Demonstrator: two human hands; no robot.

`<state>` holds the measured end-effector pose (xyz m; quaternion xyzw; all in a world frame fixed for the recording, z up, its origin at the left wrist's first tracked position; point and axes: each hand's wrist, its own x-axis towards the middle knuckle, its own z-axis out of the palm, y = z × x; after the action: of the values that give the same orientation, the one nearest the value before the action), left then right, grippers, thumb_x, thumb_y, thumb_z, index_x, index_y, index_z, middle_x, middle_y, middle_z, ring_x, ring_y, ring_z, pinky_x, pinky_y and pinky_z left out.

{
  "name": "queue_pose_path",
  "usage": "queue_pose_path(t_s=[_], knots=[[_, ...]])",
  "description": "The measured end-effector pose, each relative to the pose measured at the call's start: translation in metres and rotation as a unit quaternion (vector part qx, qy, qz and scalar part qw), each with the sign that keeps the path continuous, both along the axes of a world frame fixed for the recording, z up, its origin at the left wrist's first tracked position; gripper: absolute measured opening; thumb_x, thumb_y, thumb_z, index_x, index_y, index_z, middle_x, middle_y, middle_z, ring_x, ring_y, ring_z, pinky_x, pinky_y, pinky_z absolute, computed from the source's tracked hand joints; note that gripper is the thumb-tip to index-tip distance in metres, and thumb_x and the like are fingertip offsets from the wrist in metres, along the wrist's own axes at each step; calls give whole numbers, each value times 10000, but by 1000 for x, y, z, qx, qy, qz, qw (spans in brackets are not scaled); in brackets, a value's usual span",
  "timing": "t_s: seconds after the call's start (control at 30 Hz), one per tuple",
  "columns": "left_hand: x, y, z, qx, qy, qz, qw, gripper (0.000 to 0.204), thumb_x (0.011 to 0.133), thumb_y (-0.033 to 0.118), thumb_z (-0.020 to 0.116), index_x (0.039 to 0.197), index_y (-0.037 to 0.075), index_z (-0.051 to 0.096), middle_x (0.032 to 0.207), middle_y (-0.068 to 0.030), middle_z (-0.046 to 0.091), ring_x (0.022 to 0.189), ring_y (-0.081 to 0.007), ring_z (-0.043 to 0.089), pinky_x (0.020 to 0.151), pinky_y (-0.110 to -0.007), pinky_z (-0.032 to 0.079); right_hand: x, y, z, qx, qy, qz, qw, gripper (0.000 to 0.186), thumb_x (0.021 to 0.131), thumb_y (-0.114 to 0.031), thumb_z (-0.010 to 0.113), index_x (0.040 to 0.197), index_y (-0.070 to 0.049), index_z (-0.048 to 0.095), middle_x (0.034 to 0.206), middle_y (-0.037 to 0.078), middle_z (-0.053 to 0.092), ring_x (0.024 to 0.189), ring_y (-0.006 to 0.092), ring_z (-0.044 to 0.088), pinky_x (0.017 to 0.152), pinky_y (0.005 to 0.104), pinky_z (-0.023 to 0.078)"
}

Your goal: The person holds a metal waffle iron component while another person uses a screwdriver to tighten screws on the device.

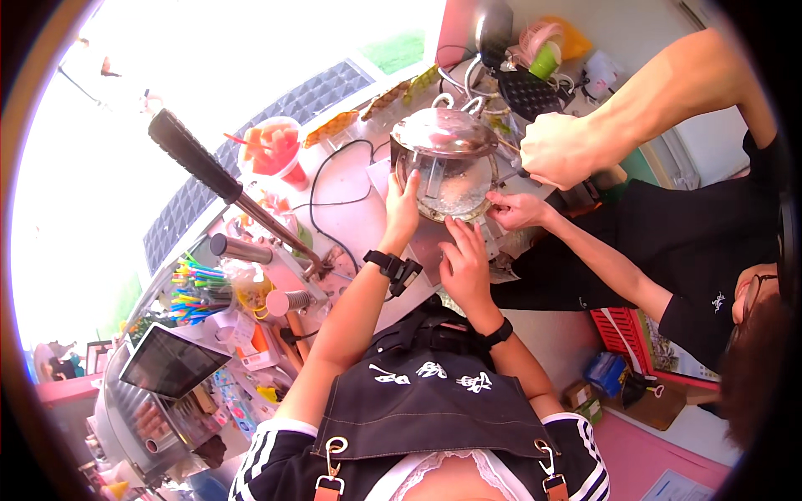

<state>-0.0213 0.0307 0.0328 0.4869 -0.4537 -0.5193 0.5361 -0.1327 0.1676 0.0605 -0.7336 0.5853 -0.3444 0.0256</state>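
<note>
A round see-through container (461,185) with pale, lumpy contents stands on the counter under a shiny domed metal top (443,132). My left hand (402,209) holds the container's left side, fingers stretched up along its wall. At the near rim, my right hand (466,263) touches with its fingertips, the fingers partly spread. From the right, a co-worker's fist (561,150) grips a thin rod or handle at the metal top. The co-worker's other hand (516,210) pinches the container's right rim. What the rod joins is hidden.
To the left rises a lever press with a black handle (194,154). Behind it stands a cup of reddish fruit pieces (272,149). A black cable (313,188) curves across the counter. An opened waffle iron (530,92) sits at the back right. The co-worker's body (635,242) fills the right side.
</note>
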Motion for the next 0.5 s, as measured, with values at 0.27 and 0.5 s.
queue_pose_path(t_s=[0.27,0.5], knots=[[1,1,-2,7,1,1,1000,441,988,314,552,1257,-28,482,1200,-208,596,1121,-288,552,976,-381,401,0,3,0,7,1,5,1000,148,706,39,612,848,0,616,1371,168,533,1299,358,467,1130,557,295],[1,0,1,13,-7,-7,1000,439,989,311,551,1257,-32,489,1213,-201,593,1135,-283,548,991,-375,394,1,2,-1,-2,7,5,1000,92,696,17,619,779,20,580,1401,179,504,1309,354,456,1128,560,295]])
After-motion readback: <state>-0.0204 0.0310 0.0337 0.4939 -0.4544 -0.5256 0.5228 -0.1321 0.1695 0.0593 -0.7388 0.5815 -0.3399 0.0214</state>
